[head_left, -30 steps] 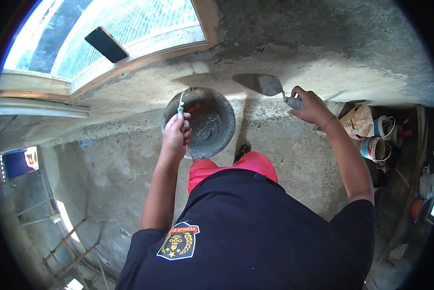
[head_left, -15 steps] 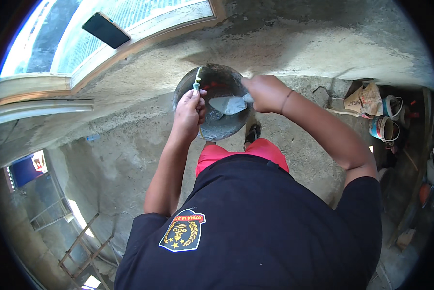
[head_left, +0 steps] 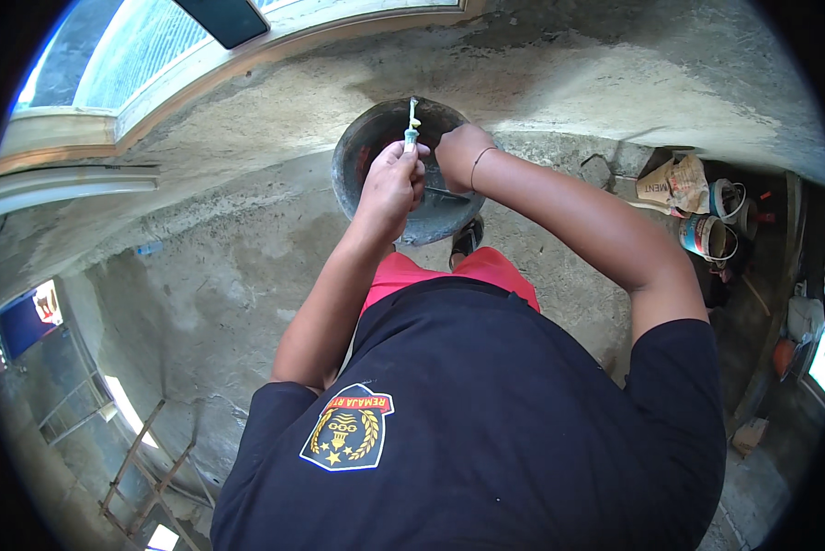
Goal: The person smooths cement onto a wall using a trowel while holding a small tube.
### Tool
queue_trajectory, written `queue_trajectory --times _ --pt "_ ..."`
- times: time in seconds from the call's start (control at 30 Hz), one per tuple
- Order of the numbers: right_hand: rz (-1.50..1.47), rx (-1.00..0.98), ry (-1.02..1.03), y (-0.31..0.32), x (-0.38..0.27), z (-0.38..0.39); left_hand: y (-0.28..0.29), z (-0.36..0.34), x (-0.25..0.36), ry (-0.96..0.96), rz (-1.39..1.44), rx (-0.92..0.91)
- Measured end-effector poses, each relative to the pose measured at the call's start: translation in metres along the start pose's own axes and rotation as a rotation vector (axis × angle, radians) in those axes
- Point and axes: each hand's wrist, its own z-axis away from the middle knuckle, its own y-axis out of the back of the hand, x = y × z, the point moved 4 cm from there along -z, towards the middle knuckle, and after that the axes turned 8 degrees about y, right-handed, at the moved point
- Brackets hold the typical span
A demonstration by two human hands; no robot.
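Note:
Held upright in my left hand is a slim tool with a pale green handle top and a thin, crusted, whitish shaft; its exact kind is unclear. My right hand is closed around the handle of a trowel, over the right side of a round dark bucket. Only a thin edge of the trowel's blade shows, tilted inside the bucket. Both hands are over the bucket, close beside each other. Part of its inside is hidden by my hands.
A rough plastered wall rises beyond the bucket, with a phone on the window frame at upper left. At right are a paper sack and paint pails. A metal frame stands at lower left.
My left hand has moved right and slightly up with the slim tool. My right hand has moved left, and the trowel's blade has turned from flat to edge-on. The view has shifted slightly.

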Motion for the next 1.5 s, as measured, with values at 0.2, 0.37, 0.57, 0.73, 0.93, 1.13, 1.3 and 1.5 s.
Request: queue_trajectory --times 0.2,0.37,0.57,0.73,0.93,1.13,1.3,1.5 --pt "-0.126 -0.005 0.030 0.000 -0.011 -0.030 0.004 -0.006 0.002 0.012 -0.043 -0.017" --pt "-0.207 -0.132 -0.012 -0.004 0.001 -0.050 0.006 -0.009 0.006 0.035 -0.106 -0.031" --pt "-0.383 -0.277 -0.028 -0.025 0.017 -0.068 0.006 -0.013 0.005 0.067 -0.065 -0.044" --pt "-0.517 -0.181 -0.029 -0.037 0.025 -0.061 -0.002 -0.019 0.003 0.091 -0.076 -0.083" --pt "-0.802 -0.213 -0.033 -0.052 0.034 -0.030 -0.004 -0.022 0.004 0.121 -0.072 -0.100" --pt "-1.063 -0.102 0.038 -0.074 0.054 -0.001 0.003 -0.037 0.013 0.112 -0.079 -0.108" --pt "-1.251 0.163 -0.017 -0.105 0.085 0.045 0.015 -0.043 0.027 0.085 -0.089 -0.037" --pt "-1.162 0.462 -0.136 -0.149 0.116 0.100 0.019 -0.048 0.037 0.043 -0.159 -0.025"
